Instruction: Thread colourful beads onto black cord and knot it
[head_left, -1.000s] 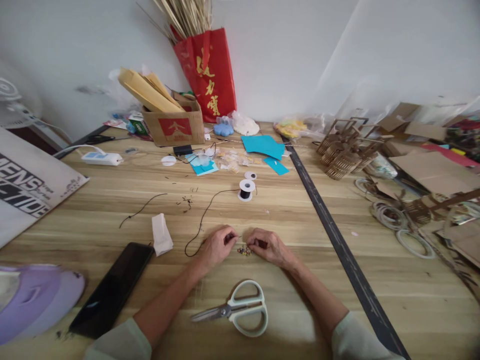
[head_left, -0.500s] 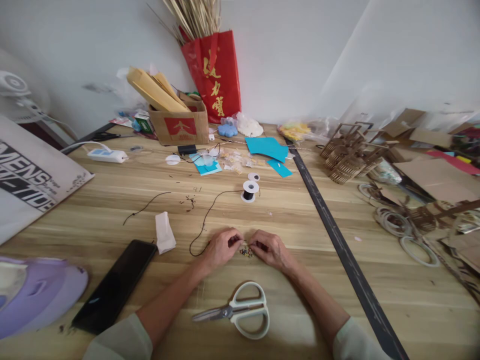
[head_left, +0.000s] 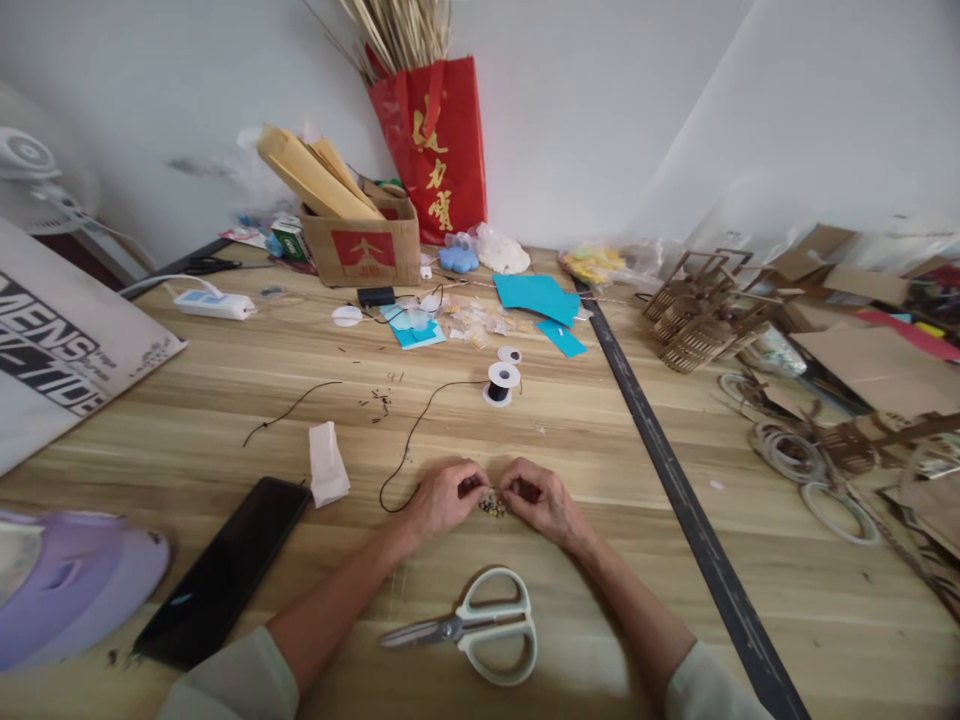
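Note:
My left hand [head_left: 453,492] and my right hand [head_left: 534,496] rest close together on the wooden table, thumbs and fingertips pinched. Between and just below the fingertips lies a small heap of colourful beads [head_left: 493,504]. A black cord [head_left: 405,452] runs from a white spool [head_left: 502,384] in a loop down to my left hand, where its end is hidden. The left fingers seem closed on this cord. Whatever the right fingertips pinch is too small to make out. Scissors with white handles [head_left: 495,628] lie nearer to me, blades pointing left.
A black phone [head_left: 225,572], a folded white paper [head_left: 328,464] and a purple-white device [head_left: 75,590] are on the left. Blue sheets [head_left: 536,298], a cardboard box [head_left: 364,245] and a red bag [head_left: 442,150] stand behind. Woven baskets [head_left: 690,315] and tape rolls [head_left: 787,452] fill the right.
Both hands stay pinched above the beads with hardly any movement. The whole view has shifted very slightly.

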